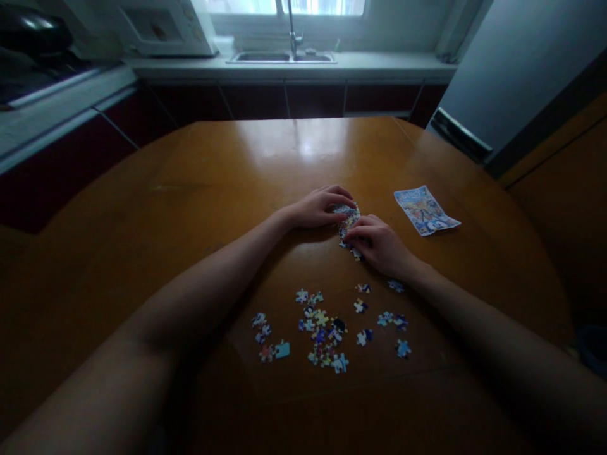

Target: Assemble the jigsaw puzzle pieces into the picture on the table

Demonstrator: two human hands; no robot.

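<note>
The left hand (327, 207) curves over the puzzle pile (351, 217), thumb and fingers apart; the right hand (378, 241) bends its fingers at the pile's near side, whether pinching anything I cannot tell. Nearer lie loose pieces (321, 318); rightward on the desk (199, 164), a printed sheet (423, 212).

This was a kitchen, shown by a silvery double-basin metal sink (291, 59), a boxy white microwave (159, 26), and dark-red panelled cabinets (313, 100) beneath a pale countertop (389, 60).
</note>
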